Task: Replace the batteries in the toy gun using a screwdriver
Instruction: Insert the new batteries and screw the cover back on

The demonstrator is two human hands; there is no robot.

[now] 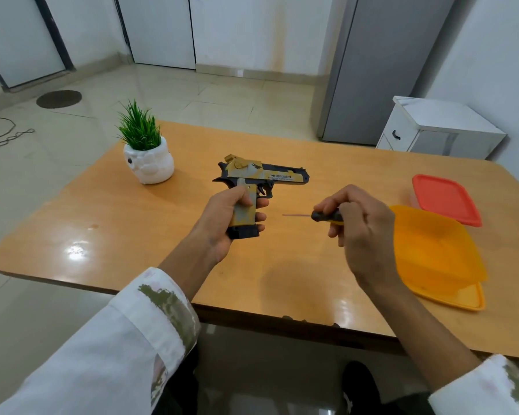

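Observation:
A tan and black toy gun (261, 173) is held upright above the wooden table (132, 235), barrel pointing right. My left hand (225, 223) is wrapped around its grip, whose black base shows below my fingers. My right hand (360, 223) is closed on a screwdriver (324, 216) with a dark handle. Its thin shaft points left toward the grip and stops a short way from it. No batteries are visible.
A small green plant in a white pot (147, 157) stands at the table's far left. An orange plastic container (435, 256) sits at the right near the front edge, with a red-lidded box (447, 199) behind it. A white cabinet (438, 127) stands beyond the table.

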